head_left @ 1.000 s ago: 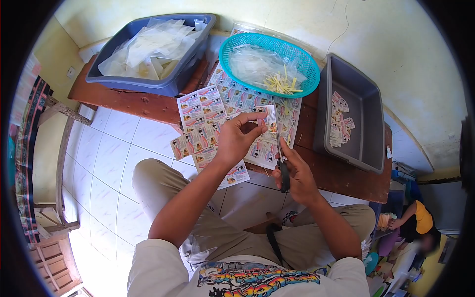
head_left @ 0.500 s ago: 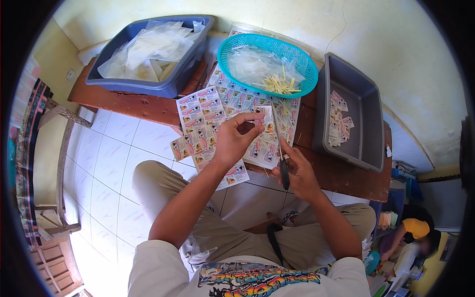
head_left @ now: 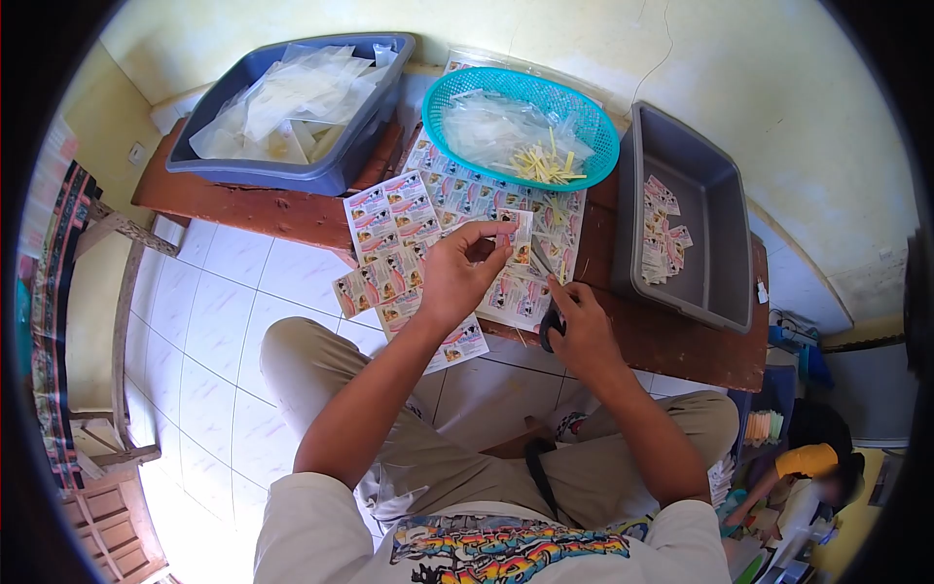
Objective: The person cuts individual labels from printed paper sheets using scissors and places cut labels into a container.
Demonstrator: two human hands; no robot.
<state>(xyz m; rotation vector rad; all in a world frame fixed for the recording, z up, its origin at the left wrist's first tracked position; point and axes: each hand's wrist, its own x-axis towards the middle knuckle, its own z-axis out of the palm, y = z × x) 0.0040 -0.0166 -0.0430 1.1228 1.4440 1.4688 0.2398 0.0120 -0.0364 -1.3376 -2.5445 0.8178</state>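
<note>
Between thumb and forefinger, my left hand (head_left: 469, 265) pinches a small printed label (head_left: 520, 237) with a picture and red lettering. My right hand (head_left: 582, 331) grips a pair of scissors (head_left: 551, 310) with black handles. The blades point up and away, close to the label's right edge. Under both hands lie printed label sheets (head_left: 393, 209), several of them overlapping on the bench. A cut strip of labels (head_left: 373, 282) rests over the sheets left of my left hand.
A blue-grey tub (head_left: 336, 175) of clear plastic bags stands at the back left. Behind my hands, a turquoise basket (head_left: 605, 161) holds plastic bags and yellow paper strips. A grey tub (head_left: 708, 209) on the right contains cut labels. Another person (head_left: 812, 457) bends at the far lower right.
My right hand has turned the scissors, so the blades now tilt further left toward the label. My left hand keeps its pinch on the label in nearly the same place.
</note>
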